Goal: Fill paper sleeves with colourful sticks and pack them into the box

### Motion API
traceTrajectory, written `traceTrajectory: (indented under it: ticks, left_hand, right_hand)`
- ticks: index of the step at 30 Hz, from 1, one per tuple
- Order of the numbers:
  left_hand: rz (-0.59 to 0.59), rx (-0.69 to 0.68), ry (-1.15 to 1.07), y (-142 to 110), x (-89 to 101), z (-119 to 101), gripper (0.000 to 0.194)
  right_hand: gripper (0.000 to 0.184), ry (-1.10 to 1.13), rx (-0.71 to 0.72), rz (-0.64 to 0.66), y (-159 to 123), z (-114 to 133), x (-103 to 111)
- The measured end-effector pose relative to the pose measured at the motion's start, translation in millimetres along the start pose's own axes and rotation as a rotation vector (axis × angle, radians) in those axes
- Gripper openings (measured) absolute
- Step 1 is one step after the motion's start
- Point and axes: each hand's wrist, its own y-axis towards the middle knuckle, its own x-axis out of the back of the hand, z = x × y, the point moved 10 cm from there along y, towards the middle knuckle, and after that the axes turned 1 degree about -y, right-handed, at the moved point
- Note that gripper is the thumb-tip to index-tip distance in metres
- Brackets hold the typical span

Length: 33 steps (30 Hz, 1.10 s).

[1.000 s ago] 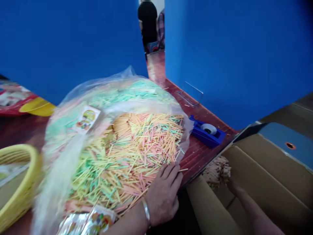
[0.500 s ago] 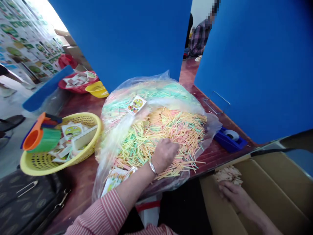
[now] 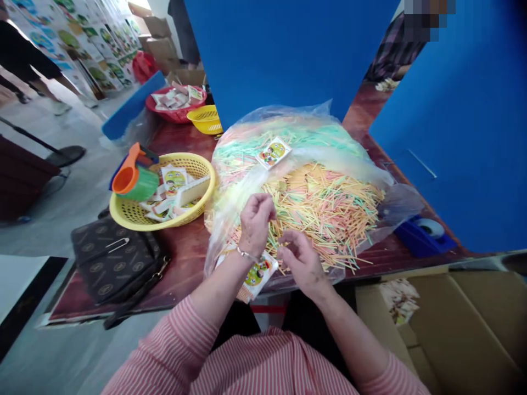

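- Our left hand [image 3: 255, 222] is curled closed, above a clear plastic bag [image 3: 247, 137] of coloured sticks [image 3: 325, 214].
- Our right hand [image 3: 302, 260] is half open; we cannot tell if it holds anything.
- The bag lies at the worktop's [image 3: 185, 258] front edge, touching a yellow basket [image 3: 206, 186].

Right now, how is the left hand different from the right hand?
The left hand wears a silver bangle; the right hand shows none. The left hand is curled nearly shut, while the right hand's fingers are looser. Both come out of pink striped sleeves, above the plastic bag of colored sticks.
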Motion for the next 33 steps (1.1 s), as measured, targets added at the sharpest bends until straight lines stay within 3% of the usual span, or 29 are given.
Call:
traceTrajectory:
  ticks: [2, 5, 7, 9, 12, 18, 22, 28, 33]
  left_hand:
    - [0.119, -0.022, 0.279, -24, 7.4, -5, 0.011]
    - [0.337, -0.060, 0.824, -61, 17.2, 12, 0.008]
    - [0.383, -0.087, 1.045, -77, 24.8, 30, 0.012]
    - [0.344, -0.088, 1.158, -85, 31.6, 46, 0.016]
    - [0.287, -0.070, 1.144, -85, 36.6, 60, 0.017]
    - [0.240, -0.062, 1.027, -76, 54.4, 65, 0.020]
    - [0.255, -0.036, 0.943, -71, 61.0, 67, 0.007]
    - [0.289, -0.153, 0.832, -72, 59.2, 54, 0.012]
    - [0.223, -0.231, 0.813, -73, 65.4, 35, 0.016]
  right_hand:
    - [0.024, -0.112, 0.041, -0.006, 6, 2, -1]
    - [0.019, -0.190, -0.009, -0.016, 5, -15, 11]
    - [0.018, -0.227, -0.050, -0.013, 1, -27, 18]
    - [0.017, -0.283, -0.036, 0.016, -3, -30, 18]
    - [0.017, -0.350, 0.032, 0.060, -6, -26, 12]
    - [0.016, -0.380, 0.049, 0.084, -4, -22, 12]
    - [0.015, -0.394, 0.070, 0.122, 0, -16, 8]
    - [0.016, -0.430, 0.117, 0.153, 0, -11, 0]
    - [0.019, -0.497, 0.219, 0.153, -1, -1, -6]
